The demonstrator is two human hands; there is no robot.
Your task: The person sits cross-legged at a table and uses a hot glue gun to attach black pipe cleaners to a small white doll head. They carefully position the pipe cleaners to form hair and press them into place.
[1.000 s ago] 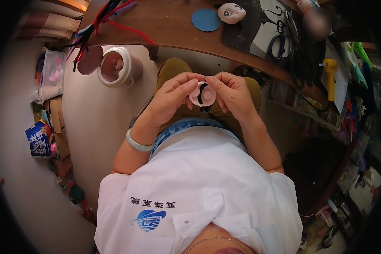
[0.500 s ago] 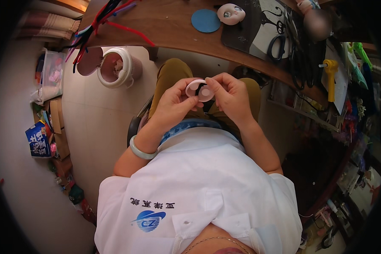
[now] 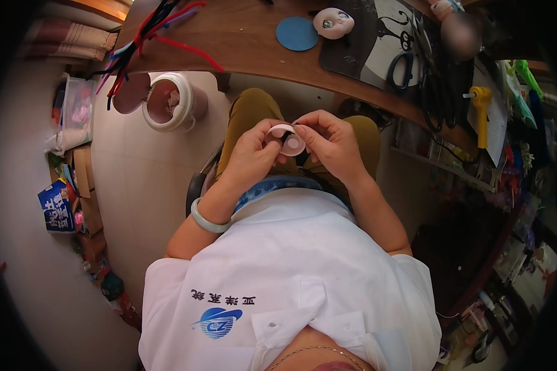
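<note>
Above my lap, my left hand (image 3: 251,152) holds a small pale-pink hollow round shell (image 3: 296,148) between thumb and fingers. Its open side faces up, showing a dark strip and a pale round disc inside. My right hand (image 3: 331,146) pinches at the shell's upper right rim with thumb and forefinger; a bit of something dark shows by those fingertips, too small to name. On the desk beyond lies a doll's face piece (image 3: 334,23) with painted eyes, beside a flat blue disc (image 3: 297,33).
The wooden desk's (image 3: 247,46) edge runs beyond my knees. On it lie pipe cleaners (image 3: 192,52), a dark mat (image 3: 343,52) with a cat drawing and blue-handled scissors (image 3: 400,71). A yellow glue gun (image 3: 483,114) is at right. An open-lidded bin (image 3: 195,105) stands left on the floor.
The shell has tilted and come slightly left and down, showing more of its inside. My right fingertips have shifted to its upper rim, with the fingers more bent.
</note>
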